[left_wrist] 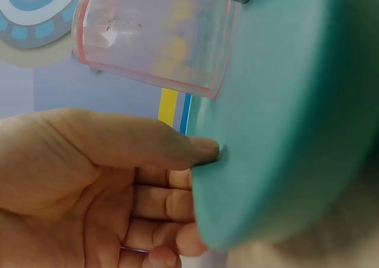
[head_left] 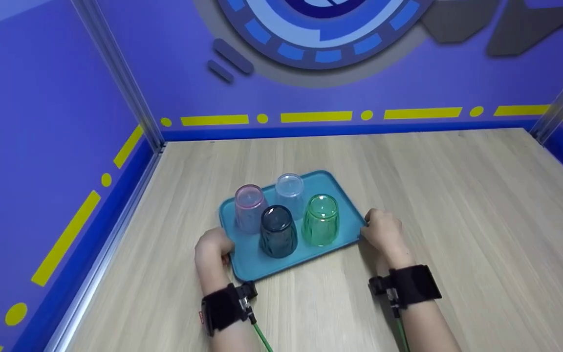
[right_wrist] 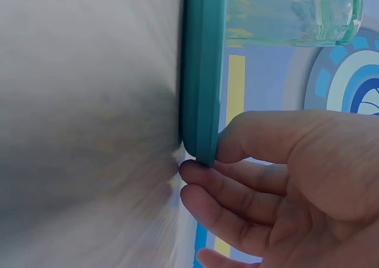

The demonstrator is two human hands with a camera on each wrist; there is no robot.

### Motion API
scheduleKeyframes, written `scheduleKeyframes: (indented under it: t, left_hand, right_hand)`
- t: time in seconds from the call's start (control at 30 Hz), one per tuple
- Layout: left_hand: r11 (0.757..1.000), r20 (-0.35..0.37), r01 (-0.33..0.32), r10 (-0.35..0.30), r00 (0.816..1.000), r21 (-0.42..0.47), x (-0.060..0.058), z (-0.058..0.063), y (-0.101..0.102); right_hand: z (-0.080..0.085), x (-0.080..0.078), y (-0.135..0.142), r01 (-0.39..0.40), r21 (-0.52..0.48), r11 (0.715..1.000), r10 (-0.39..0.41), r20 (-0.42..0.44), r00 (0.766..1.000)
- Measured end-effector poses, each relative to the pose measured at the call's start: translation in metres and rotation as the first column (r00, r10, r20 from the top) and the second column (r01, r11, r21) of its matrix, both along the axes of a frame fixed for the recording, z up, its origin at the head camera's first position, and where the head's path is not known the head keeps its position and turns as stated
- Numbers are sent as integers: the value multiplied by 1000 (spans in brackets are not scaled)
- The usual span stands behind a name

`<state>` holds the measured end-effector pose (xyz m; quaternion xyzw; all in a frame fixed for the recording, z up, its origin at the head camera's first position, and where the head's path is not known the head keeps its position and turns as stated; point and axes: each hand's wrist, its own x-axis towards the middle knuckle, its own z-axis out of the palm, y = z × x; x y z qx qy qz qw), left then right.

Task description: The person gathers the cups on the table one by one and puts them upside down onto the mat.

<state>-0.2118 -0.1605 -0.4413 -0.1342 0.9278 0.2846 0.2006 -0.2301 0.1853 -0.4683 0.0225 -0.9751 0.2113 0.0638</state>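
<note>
Between both hands is a teal tray (head_left: 257, 266), tilted askew to the table's edges in the head view. My left hand (head_left: 213, 247) grips its left rim, the thumb (left_wrist: 201, 151) on top and fingers curled underneath. At the right rim, my right hand (head_left: 383, 232) pinches the edge between thumb and fingers, as the right wrist view shows. Upside down on the tray stand a pink glass (head_left: 249, 210), a clear glass (head_left: 290, 193), a dark grey glass (head_left: 278, 232) and a green glass (head_left: 321, 221).
The tray is over a light wood table (head_left: 457, 205). A blue panel wall (head_left: 174, 73) with yellow marks rises behind, and another borders the left side. Each wrist wears a black strap (head_left: 416, 286) with a small camera and a green cable.
</note>
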Motion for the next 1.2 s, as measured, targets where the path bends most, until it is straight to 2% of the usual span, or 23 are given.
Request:
scheduleKeyframes:
  t: [0.27, 0.53, 0.93, 1.2]
  left_hand:
    - [999, -30, -16, 17, 999, 35, -4, -5, 1]
    - [999, -60, -15, 17, 998, 38, -4, -5, 2]
    - [1000, -120, 14, -15, 993, -8, -4, -4, 7]
    - [1000, -170, 15, -11, 985, 21, -8, -7, 8]
  right_hand:
    - [0, -1, 1, 12, 6, 1000, -12, 42, 999]
    - [0, 0, 1, 15, 14, 1000, -16, 37, 999]
    - [0, 0, 1, 36, 31, 999, -39, 111, 993]
    - [1, 0, 1, 47, 27, 999, -51, 162, 986]
